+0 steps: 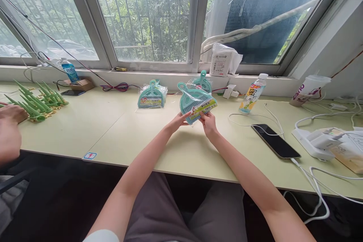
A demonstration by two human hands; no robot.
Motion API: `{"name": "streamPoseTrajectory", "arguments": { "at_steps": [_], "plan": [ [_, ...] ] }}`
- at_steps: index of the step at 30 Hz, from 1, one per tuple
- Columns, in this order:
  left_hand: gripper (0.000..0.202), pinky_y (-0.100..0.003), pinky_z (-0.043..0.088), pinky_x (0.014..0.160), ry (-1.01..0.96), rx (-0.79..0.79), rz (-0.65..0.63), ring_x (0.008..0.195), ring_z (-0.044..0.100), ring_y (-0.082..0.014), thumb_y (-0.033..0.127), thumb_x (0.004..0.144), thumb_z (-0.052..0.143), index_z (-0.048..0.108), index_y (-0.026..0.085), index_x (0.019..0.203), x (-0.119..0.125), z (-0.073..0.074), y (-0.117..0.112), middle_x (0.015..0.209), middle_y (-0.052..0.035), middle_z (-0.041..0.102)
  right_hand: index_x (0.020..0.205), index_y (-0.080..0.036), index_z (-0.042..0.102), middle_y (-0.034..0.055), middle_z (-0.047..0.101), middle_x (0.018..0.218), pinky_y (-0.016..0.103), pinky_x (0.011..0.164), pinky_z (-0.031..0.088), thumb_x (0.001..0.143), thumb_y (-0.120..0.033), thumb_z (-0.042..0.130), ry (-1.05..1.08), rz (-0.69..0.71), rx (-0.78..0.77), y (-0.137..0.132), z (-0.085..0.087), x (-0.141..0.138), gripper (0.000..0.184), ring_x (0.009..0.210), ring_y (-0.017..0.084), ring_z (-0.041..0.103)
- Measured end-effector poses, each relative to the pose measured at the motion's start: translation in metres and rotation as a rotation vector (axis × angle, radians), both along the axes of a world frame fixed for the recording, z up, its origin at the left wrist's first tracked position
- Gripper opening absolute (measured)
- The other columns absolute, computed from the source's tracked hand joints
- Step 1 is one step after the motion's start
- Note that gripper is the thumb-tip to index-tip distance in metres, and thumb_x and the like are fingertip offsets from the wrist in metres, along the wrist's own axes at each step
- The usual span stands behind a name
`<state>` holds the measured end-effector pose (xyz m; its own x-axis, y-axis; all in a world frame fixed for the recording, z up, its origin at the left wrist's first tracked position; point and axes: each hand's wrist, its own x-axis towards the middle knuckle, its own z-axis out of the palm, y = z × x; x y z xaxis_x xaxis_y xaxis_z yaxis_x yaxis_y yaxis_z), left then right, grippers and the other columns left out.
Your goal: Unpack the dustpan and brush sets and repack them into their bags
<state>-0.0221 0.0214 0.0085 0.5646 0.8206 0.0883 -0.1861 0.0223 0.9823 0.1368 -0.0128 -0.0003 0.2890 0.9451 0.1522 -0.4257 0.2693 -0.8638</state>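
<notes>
Both of my hands hold up a teal mini dustpan-and-brush set (194, 100) in clear wrapping with a yellow-green label, above the pale green table (113, 132). My left hand (178, 121) grips its lower left edge. My right hand (208, 120) pinches the lower right edge by the label. A second wrapped set (151, 96) lies on the table to the left, and a third (202, 80) leans behind the held one near the window sill.
A black phone (275, 140) on a white cable lies to the right, beside a drink bottle (252, 93), a white charger block (317, 143) and a tipped cup (309, 90). Green plastic spikes (36, 102) lie at far left by another person's hands (10, 128). A blue-labelled bottle (69, 70) stands on the sill.
</notes>
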Motion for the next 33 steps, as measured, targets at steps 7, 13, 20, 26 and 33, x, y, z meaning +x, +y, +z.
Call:
{"name": "streamPoseTrajectory", "arguments": {
  "at_steps": [7, 13, 20, 26, 33],
  "plan": [
    [0.061, -0.047, 0.048, 0.093, -0.047, 0.089, 0.188, 0.111, 0.059, -0.0333, 0.041, 0.062, 0.081, 0.061, 0.018, 0.115, 0.010, 0.002, -0.004, 0.116, -0.0121, 0.066, 0.094, -0.022, 0.058, 0.0048, 0.068, 0.106, 0.038, 0.092, 0.056, 0.067, -0.034, 0.075, -0.054, 0.009, -0.014, 0.001, -0.003, -0.003, 0.034, 0.107, 0.022, 0.063],
    [0.073, -0.045, 0.045, 0.099, -0.146, 0.244, 0.238, 0.116, 0.056, -0.0296, 0.034, 0.058, 0.084, 0.050, 0.017, 0.121, 0.016, 0.001, -0.003, 0.118, -0.0111, 0.063, 0.093, -0.022, 0.057, 0.0054, 0.067, 0.107, 0.038, 0.091, 0.056, 0.065, -0.032, 0.077, -0.020, -0.002, 0.005, 0.000, 0.000, -0.001, 0.036, 0.106, 0.023, 0.064],
    [0.079, -0.046, 0.046, 0.097, -0.105, 0.221, 0.188, 0.117, 0.055, -0.0301, 0.033, 0.057, 0.085, 0.045, 0.022, 0.125, 0.012, 0.002, -0.005, 0.124, -0.0110, 0.060, 0.093, -0.021, 0.057, 0.0050, 0.067, 0.110, 0.036, 0.091, 0.057, 0.063, -0.026, 0.078, 0.021, 0.017, 0.003, 0.003, 0.000, 0.002, 0.037, 0.107, 0.023, 0.064],
    [0.063, -0.048, 0.050, 0.091, -0.068, 0.058, 0.144, 0.119, 0.055, -0.0304, 0.052, 0.077, 0.066, 0.041, 0.028, 0.130, 0.009, 0.001, -0.005, 0.135, -0.0096, 0.053, 0.091, -0.021, 0.059, 0.0045, 0.068, 0.107, 0.038, 0.090, 0.057, 0.061, -0.026, 0.080, 0.031, 0.000, -0.002, 0.003, 0.002, 0.005, 0.036, 0.107, 0.023, 0.064],
    [0.064, -0.049, 0.047, 0.096, 0.019, 0.048, -0.048, 0.100, 0.066, -0.0252, 0.048, 0.078, 0.068, 0.041, 0.025, 0.131, 0.017, 0.000, -0.018, 0.130, -0.0127, 0.058, 0.089, -0.020, 0.061, 0.0048, 0.070, 0.098, 0.039, 0.088, 0.058, 0.057, -0.028, 0.083, 0.061, -0.038, 0.020, 0.006, 0.000, 0.010, 0.040, 0.103, 0.026, 0.066]
  ]
}}
